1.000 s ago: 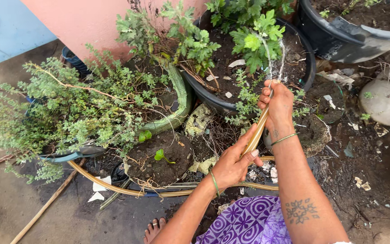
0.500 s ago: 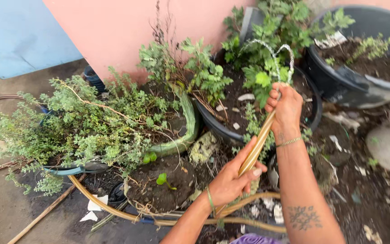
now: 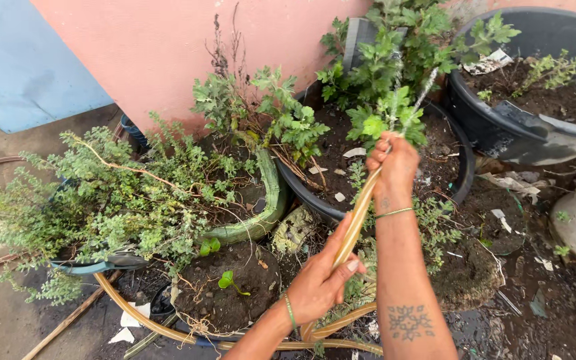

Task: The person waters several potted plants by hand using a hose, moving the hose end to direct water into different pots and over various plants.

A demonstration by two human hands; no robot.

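Observation:
My right hand (image 3: 393,168) grips the end of a yellowish garden hose (image 3: 357,223) over a black pot (image 3: 463,175) of dark soil and leafy green plants (image 3: 387,73). Thin water jets (image 3: 423,95) spray up and away from the hose end, past my fingers. My left hand (image 3: 319,283) holds the same hose lower down, thumb laid along it. The hose then loops back along the ground (image 3: 141,319) under the pots. Both wrists wear thin green bands, and a tattoo marks my right forearm (image 3: 408,321).
A bushy small-leaved plant (image 3: 95,207) spreads from a pot at left. A small pot of soil with a seedling (image 3: 231,281) sits in front. A large black tub (image 3: 521,130) stands at the right. A pink wall (image 3: 168,47) is behind, with wet littered ground around.
My right hand has lifted the hose end higher and further over the black pot. Water now sprays from it. My view has tilted upward.

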